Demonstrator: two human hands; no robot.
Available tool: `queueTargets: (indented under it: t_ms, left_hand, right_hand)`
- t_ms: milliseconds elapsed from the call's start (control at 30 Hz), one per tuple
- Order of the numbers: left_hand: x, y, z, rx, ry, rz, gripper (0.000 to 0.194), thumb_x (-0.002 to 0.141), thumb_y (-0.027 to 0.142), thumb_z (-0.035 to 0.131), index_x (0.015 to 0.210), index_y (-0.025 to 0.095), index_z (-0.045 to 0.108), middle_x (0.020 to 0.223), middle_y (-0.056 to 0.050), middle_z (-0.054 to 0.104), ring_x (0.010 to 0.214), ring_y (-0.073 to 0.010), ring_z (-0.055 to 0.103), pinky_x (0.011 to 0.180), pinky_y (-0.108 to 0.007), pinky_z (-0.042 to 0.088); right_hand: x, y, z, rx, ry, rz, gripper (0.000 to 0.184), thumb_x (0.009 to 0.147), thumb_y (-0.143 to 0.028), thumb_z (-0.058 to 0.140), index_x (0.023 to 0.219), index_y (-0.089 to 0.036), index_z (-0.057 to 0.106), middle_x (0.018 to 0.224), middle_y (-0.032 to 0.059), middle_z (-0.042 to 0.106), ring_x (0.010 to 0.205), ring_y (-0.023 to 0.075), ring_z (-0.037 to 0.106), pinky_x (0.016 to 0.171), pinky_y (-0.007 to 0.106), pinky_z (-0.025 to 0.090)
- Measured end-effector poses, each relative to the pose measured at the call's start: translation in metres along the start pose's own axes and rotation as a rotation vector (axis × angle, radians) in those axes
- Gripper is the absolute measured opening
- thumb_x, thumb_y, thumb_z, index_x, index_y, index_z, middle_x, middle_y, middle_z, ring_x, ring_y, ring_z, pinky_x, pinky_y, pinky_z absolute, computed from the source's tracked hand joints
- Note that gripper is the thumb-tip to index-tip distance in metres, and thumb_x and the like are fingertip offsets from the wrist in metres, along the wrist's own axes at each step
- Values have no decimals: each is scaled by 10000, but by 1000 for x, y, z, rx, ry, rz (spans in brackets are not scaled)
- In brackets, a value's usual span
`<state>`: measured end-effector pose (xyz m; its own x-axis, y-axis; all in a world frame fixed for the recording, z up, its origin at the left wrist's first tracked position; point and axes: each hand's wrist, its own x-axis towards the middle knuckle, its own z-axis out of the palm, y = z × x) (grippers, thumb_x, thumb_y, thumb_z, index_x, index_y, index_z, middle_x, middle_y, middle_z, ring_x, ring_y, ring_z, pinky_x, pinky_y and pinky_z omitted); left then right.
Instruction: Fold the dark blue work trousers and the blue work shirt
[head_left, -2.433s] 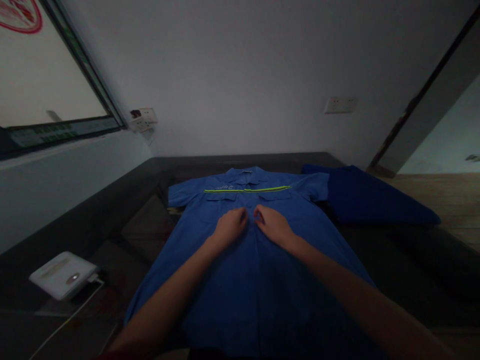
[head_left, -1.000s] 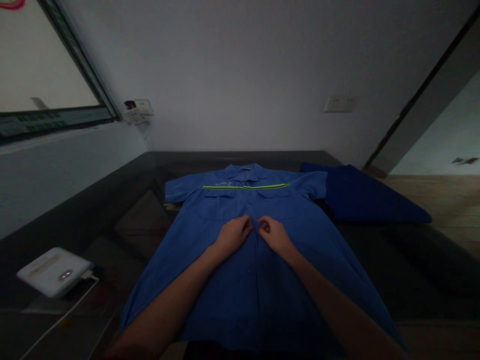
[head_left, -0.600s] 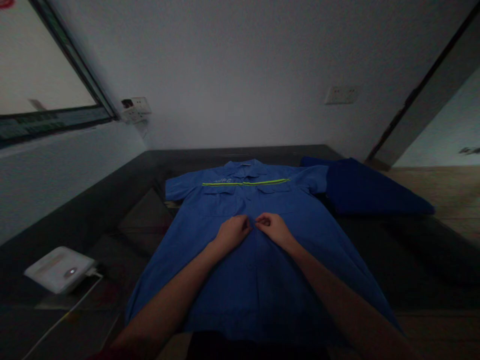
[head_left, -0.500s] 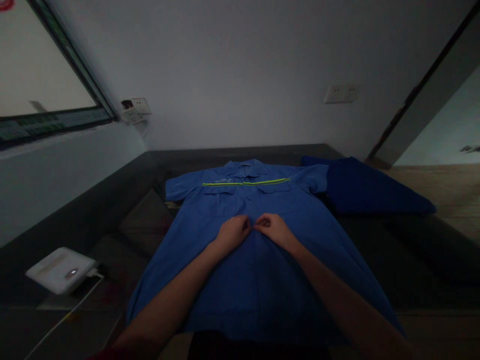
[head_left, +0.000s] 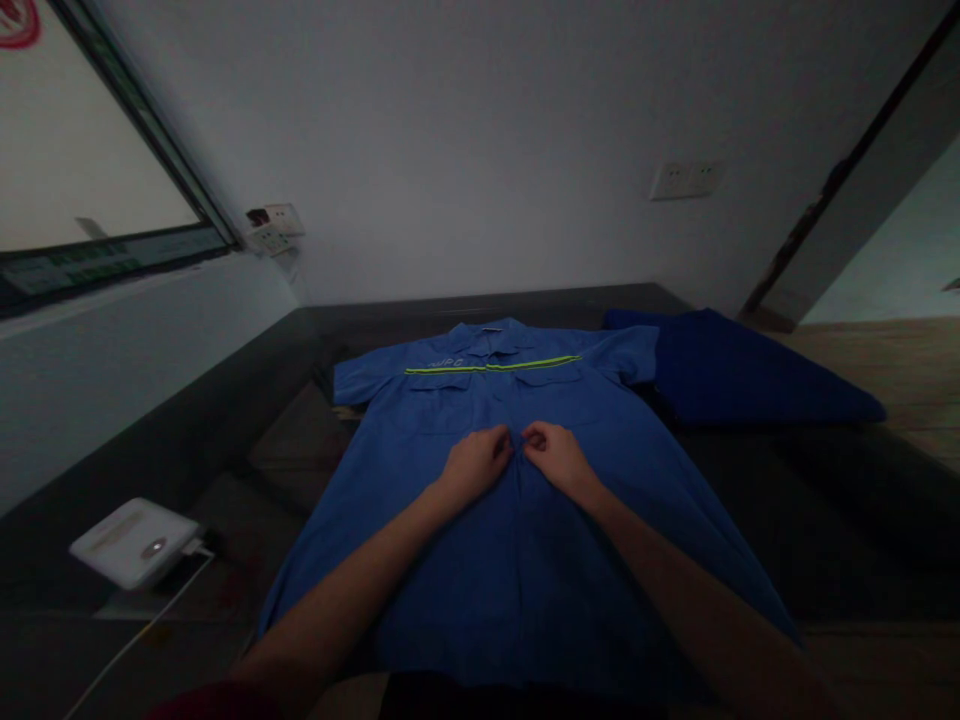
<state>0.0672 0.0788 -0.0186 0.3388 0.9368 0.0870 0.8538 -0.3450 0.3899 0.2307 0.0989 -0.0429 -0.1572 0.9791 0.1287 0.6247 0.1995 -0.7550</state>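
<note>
A blue short-sleeved work shirt [head_left: 450,560] lies spread face up, its collar at the far end and a yellow-green stripe across the chest. Both hands meet at its front opening, just below the chest pockets. My left hand [head_left: 478,462] pinches the cloth beside the opening from the left. Close by on the right, my right hand [head_left: 556,456] has thumb and forefinger pinched on the opposite edge. A narrow gap parts the fingertips. Whether a button sits between them is too dark to make out.
A folded dark blue cloth [head_left: 765,375] lies right of the shirt on the dark table [head_left: 750,520]. At the left stands a white box-shaped device [head_left: 135,542] with a white cable [head_left: 142,635]. Wall sockets [head_left: 684,180] are on the wall behind.
Both hands have shifted slightly to the right along the shirt front, still pinching. The view has turned a little; the shirt lies as before.
</note>
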Motion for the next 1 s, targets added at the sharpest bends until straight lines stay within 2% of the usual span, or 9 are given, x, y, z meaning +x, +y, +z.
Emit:
queueTargets:
  t_ms: [133,300,500,800,1000]
  left_hand:
    - [-3,-3,3,-61,63,42,101,871,252,459,882,216,553,827,-14,647,695,-150,581,567,-220,331]
    - [-7,-11,-3,-70,83,87,91,873,259,469,891,222,550,826,-5,642,706,-149,580,587,-219,345]
    - [-7,-16,-3,-53,119,104,100,875,269,476,906,227,561,826,-4,641,700,-150,578,582,-224,347]
    - [-6,-17,-2,-54,119,135,101,882,270,470,893,222,558,828,-2,628,703,-145,572,598,-219,370]
    - [-7,-15,-4,-42,113,126,125,882,268,458,898,222,574,858,-13,633,738,-153,579,623,-227,381]
  right_hand:
    - [1,2,1,25,53,-5,151,717,-142,570,852,-160,634,688,19,648,614,141,582,603,247,426]
    - [-2,-4,6,126,-18,-49,131,708,-202,624,830,-157,616,638,-3,621,561,128,559,534,228,404]
    - [-6,-7,9,106,51,-74,108,732,-198,596,827,-166,636,656,7,635,594,140,579,581,245,429]
    - [-7,-10,9,88,118,-102,186,763,-229,566,896,-159,675,651,18,647,582,148,577,580,254,415]
    - [-7,-13,11,59,96,-123,192,763,-202,562,902,-155,687,669,24,651,594,147,574,593,256,417]
